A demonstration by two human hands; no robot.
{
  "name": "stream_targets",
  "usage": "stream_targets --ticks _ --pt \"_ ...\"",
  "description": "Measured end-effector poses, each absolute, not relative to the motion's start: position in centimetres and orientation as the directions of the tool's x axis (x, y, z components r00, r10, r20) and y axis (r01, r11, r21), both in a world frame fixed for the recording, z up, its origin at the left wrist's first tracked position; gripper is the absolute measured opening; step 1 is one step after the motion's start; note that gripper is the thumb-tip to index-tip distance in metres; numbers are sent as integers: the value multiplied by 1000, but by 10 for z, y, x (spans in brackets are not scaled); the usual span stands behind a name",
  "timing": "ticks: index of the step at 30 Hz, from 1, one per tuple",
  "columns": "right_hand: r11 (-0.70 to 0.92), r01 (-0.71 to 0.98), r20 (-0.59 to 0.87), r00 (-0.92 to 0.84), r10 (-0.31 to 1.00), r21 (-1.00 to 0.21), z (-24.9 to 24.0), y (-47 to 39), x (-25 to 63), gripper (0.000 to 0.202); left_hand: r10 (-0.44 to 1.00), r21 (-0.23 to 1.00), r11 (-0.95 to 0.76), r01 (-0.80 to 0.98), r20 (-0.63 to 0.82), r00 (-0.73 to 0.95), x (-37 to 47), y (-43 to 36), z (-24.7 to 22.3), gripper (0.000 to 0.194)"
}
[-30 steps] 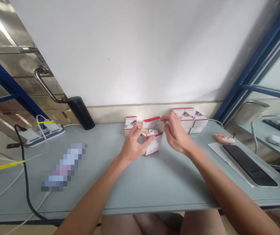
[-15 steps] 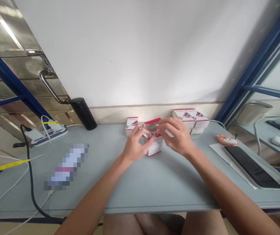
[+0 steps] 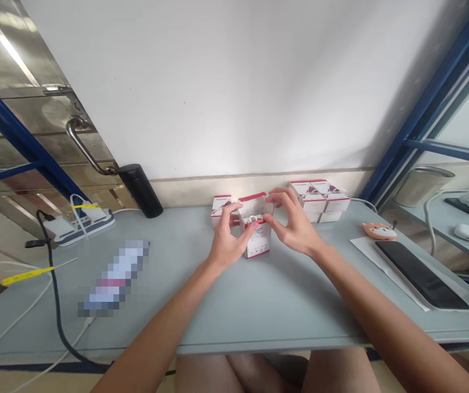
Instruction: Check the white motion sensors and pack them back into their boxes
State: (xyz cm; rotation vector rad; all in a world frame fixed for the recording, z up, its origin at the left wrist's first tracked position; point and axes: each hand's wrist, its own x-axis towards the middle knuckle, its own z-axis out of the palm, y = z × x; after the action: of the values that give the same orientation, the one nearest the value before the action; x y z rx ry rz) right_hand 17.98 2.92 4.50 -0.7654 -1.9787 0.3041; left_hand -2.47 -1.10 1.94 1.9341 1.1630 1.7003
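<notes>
A small white box with red edges [image 3: 257, 243] stands upright on the grey table, its top open and the lid flap raised at the back. Something whitish shows inside the opening, too small to make out. My left hand [image 3: 228, 239] grips the box's left side, thumb at the front rim. On the right, my right hand [image 3: 294, 221] holds the raised flap's edge with its fingers, the thumb by the front right rim. Just behind my left hand is another small white and red box [image 3: 221, 204], partly covered.
Several similar boxes [image 3: 320, 199] are stacked at the back right. A black bottle [image 3: 141, 190] and a power strip [image 3: 84, 229] stand at the left, near a blurred-out phone [image 3: 115, 278]. On the right lie a dark phone [image 3: 422, 275] and an orange-white object [image 3: 379, 231].
The box's flap stands more upright and its opening shows more clearly. The fingers of my right hand have moved up and back from over the opening to the flap's edge.
</notes>
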Motion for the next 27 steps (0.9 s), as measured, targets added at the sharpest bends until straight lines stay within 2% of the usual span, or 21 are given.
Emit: stream_targets --ticks 3,5,9,13,16,18,20,23,27 --pt "732 248 676 -281 682 -635 38 31 172 27 787 777 -574 258 611 -86 -25 -9 15 53" --pt "725 238 659 -304 688 -646 37 29 169 21 797 789 -564 245 597 -87 -26 -7 13 49" --pt "719 248 608 -399 686 -649 39 24 168 29 781 767 -591 250 622 -60 -28 -6 11 43" --pt "695 198 620 -332 711 -691 35 25 167 29 755 741 -625 245 654 -49 -29 -6 8 42" --pt "651 174 590 -300 750 -739 31 27 166 53 720 686 -652 323 694 -20 -32 -3 5 29" --pt "635 177 563 -330 758 -751 32 27 166 60 683 611 -666 429 730 21 -34 -2 4 20" --pt "624 181 545 -346 764 -760 35 26 167 61 666 555 -665 499 744 60 -36 -1 4 18" --pt "591 139 509 -378 774 -795 40 26 171 63 669 552 -668 498 740 76 -36 0 4 16" --pt "534 88 460 -406 790 -841 39 31 175 50 685 577 -666 474 724 80 -35 0 4 16"
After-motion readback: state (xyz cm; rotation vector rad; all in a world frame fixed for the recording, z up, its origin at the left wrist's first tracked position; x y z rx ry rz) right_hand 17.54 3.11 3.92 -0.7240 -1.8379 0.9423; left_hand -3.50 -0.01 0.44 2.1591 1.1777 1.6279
